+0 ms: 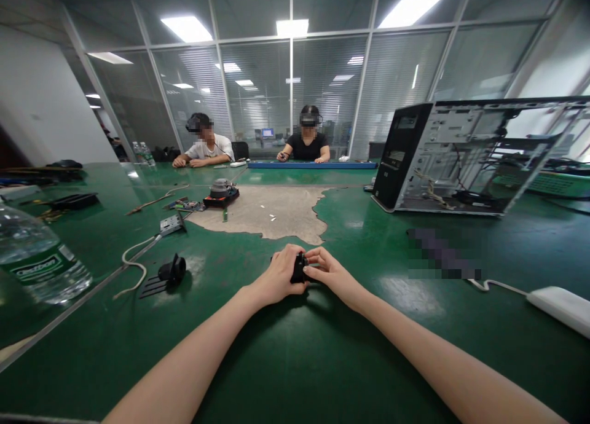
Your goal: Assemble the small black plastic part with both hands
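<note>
In the middle of the head view, a small black part [299, 268] sits between my two hands just above the green table. Its exact kind is hard to make out, since fingers cover much of it. My left hand [283, 273] is closed around its left side. From the right, the thumb and fingers of my right hand [329, 269] pinch at the same part. To the left, apart from both hands, lies a black round piece with a slotted bracket [171, 269].
An open computer case [461, 160] stands at the right, near a white power strip [560, 307]. A water bottle [39, 258] is at the left. Beyond are a metal connector piece [172, 225], a heatsink fan [222, 192] and a bare worn patch [276, 209]. Two people sit across the table.
</note>
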`<state>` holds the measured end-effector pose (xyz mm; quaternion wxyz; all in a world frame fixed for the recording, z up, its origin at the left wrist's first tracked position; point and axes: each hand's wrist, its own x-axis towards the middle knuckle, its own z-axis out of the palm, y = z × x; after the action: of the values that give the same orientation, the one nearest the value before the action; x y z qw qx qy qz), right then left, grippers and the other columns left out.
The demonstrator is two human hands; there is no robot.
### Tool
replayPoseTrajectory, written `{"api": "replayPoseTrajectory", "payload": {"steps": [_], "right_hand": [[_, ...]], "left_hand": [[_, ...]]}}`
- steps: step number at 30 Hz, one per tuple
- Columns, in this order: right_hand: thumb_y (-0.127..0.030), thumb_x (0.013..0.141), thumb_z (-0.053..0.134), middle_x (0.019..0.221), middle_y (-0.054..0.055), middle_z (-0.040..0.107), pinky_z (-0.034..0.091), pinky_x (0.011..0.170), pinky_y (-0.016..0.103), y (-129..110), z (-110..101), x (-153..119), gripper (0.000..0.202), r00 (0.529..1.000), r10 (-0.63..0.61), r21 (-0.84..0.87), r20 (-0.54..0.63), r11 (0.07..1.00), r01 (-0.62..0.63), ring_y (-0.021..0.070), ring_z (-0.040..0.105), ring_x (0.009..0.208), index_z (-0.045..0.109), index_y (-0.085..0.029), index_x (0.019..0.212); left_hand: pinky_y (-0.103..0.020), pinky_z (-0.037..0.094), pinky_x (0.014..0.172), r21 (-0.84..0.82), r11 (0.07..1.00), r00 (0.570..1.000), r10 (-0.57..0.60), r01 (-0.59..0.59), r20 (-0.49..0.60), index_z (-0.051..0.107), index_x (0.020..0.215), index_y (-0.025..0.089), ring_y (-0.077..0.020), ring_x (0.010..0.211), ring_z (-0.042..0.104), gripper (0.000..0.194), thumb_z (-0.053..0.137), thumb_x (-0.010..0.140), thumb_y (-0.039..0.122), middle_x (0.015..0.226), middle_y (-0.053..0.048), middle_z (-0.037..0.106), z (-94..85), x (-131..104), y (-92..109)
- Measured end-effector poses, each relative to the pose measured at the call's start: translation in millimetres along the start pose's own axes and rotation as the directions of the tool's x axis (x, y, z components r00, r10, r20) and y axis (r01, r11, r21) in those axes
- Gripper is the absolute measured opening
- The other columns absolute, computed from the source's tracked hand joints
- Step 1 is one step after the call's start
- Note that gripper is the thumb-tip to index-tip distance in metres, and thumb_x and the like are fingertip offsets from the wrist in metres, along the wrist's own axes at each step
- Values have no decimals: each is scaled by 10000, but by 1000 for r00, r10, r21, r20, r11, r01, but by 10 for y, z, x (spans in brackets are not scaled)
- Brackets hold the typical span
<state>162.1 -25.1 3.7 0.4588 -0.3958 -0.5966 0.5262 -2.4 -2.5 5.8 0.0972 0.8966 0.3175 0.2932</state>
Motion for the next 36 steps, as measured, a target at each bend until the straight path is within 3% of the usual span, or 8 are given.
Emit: {"api": "replayPoseTrajectory", "payload": {"steps": [8,12,18,24,29,33,36], "right_hand": [[-272,611,685,912,10,549,427,769,332,-24,-14,-8,343,997,-19,46,73,999,16,163,535,876,470,-213,871],[-331,675,625,876,6,557,422,766,333,-23,10,-17,261,999,-25,34,30,999,24,153,543,837,471,-210,848],[-349,692,603,928,34,556,399,822,367,-5,6,-5,305,1000,6,-52,-26,999,-8,173,532,886,498,-202,938],[-289,628,669,916,10,548,426,785,344,-33,-1,-27,324,999,-18,20,50,1000,17,163,538,872,473,-216,876],[-343,689,607,870,4,540,433,760,340,-7,25,-18,262,1000,-20,19,15,1000,20,147,549,814,459,-211,860],[-346,688,604,902,23,535,411,804,357,-9,23,-2,282,1000,-12,-68,-29,998,10,164,524,878,486,-205,902],[-319,652,644,924,26,538,413,809,357,-26,8,-7,304,1000,-6,-42,10,999,7,172,522,904,489,-205,888]], "left_hand": [[-359,361,808,9,1000,1000,5,-5,-1,317,1079,202,-218,942,442,545,606,617,198,1021,-53,431,2,-7,-3],[-358,359,816,9,1000,1000,10,-10,4,311,1091,192,-216,946,439,552,610,629,223,1033,-60,425,-5,-4,1],[-360,352,830,-5,1000,1000,10,-10,-6,312,1095,196,-214,953,438,552,612,633,235,1043,-61,423,1,-3,-6],[-360,355,819,-6,1000,1000,-3,3,1,320,1086,194,-212,938,441,548,609,620,202,1025,-57,426,0,-3,3],[-366,358,821,-14,1000,1000,-3,3,0,312,1091,200,-214,935,440,565,619,617,217,1035,-57,420,-3,-3,9],[-369,363,819,-3,1000,1000,-2,2,5,312,1090,200,-219,945,440,548,612,632,228,1038,-61,423,-2,-9,7],[-373,367,814,9,1000,1000,0,1,-2,312,1088,205,-222,946,444,546,609,629,219,1031,-58,425,-3,-11,5]]}}
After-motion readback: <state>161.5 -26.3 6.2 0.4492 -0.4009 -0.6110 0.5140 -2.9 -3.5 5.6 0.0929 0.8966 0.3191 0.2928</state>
